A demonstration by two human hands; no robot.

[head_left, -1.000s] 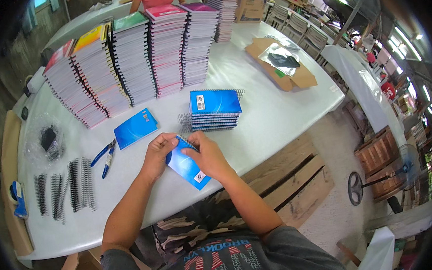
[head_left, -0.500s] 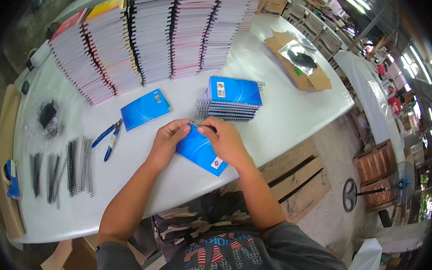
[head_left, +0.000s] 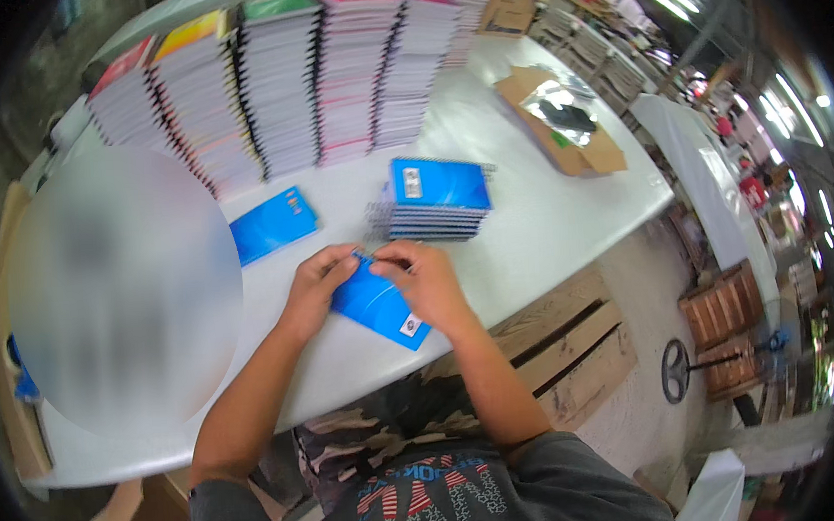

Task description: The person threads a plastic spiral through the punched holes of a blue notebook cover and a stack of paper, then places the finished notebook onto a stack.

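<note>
A blue-covered notebook lies at a slant before me, close to the table's front edge, with a small white label at its lower corner. My left hand pinches its far corner between thumb and fingers. Right beside it, my right hand is closed on the same far edge, fingertips nearly meeting the left ones. What the fingertips do at the binding is too small and partly hidden. Just beyond the hands stands a stack of blue notebooks with wire coils sticking out at the sides. Another blue notebook lies flat to the left.
Tall stacks of coil-bound books line the table's far side. An opened cardboard piece with a clear plastic bag lies at the far right. A round blurred patch covers the left of the table. A wooden pallet is on the floor at right.
The view has shifted slightly. Both hands stay on the notebook's far edge with small finger movements. Pliers and black coils seen earlier at left are now hidden by the blurred patch.
</note>
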